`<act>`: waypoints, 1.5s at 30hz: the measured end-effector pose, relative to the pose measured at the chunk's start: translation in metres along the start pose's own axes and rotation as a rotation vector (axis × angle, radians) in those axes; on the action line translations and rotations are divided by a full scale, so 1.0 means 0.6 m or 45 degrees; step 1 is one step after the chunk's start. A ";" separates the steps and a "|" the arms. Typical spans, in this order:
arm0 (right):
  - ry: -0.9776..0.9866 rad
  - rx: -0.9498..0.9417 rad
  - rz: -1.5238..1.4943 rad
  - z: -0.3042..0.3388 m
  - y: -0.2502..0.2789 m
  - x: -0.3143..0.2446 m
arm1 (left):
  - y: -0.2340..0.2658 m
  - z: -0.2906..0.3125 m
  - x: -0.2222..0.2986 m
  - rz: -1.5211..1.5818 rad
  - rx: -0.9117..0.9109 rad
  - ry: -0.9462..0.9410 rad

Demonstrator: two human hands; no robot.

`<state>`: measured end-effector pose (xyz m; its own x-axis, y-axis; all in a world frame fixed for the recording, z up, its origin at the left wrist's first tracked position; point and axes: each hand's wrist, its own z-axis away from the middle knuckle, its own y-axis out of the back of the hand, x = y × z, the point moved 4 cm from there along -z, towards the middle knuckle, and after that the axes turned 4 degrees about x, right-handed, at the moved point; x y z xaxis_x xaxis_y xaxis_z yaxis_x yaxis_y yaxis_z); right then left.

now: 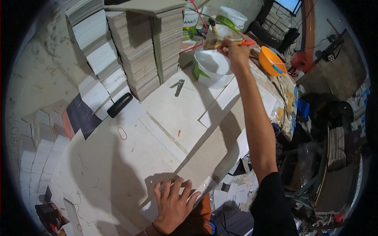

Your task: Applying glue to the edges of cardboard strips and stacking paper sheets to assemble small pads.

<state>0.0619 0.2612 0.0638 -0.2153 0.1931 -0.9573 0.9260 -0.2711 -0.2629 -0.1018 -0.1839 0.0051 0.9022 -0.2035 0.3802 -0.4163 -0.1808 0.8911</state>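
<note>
My right hand [232, 53] reaches far forward, its fingers closed around a flat paintbrush [212, 44]. The brush is over the rim of a white bucket with green marks [212, 74]; an orange piece, seemingly its handle end, sticks out to the right of my hand. My left hand [173, 204] lies at the near edge of the table, fingers spread. It rests on the near end of a long greyish-brown board strip [208, 151]. A shiny, pale strip runs along the board's right side. What lies under my left palm is hidden.
Tall paper stacks [136, 55] line the back left of the table [157, 137]. A black oblong tool [120, 105], a nail clipper [179, 87] and a rubber band [122, 133] lie on it. Farther right are an orange bowl [271, 61] and another white bucket [232, 17].
</note>
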 end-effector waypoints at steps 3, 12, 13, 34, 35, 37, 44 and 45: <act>-0.111 0.071 0.119 0.005 -0.011 0.020 | -0.002 0.005 -0.007 0.005 0.026 -0.012; -0.038 0.120 0.294 -0.003 0.065 -0.006 | 0.002 0.001 -0.010 0.078 0.023 0.017; -0.039 0.125 0.293 -0.008 0.077 -0.007 | 0.002 0.000 -0.010 0.077 0.019 0.013; 0.510 0.193 0.558 0.302 0.179 -0.088 | 0.034 0.003 -0.042 0.454 0.102 0.115; 0.446 0.183 0.606 0.387 0.163 -0.098 | 0.049 0.006 -0.058 0.541 0.225 0.226; 0.428 -0.062 0.488 0.543 0.150 -0.092 | 0.070 0.017 -0.073 0.636 0.334 0.314; 0.538 -0.889 1.241 0.821 0.065 -0.064 | 0.120 0.120 -0.151 0.601 0.824 0.728; 0.534 -0.875 1.250 0.826 0.067 -0.059 | 0.120 0.132 -0.155 0.611 0.813 0.718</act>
<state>-0.0472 -0.2237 0.0274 0.6487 0.5058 -0.5687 0.6362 0.0497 0.7699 -0.2244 -0.2540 0.0144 0.4735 0.0684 0.8781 -0.5859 -0.7199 0.3720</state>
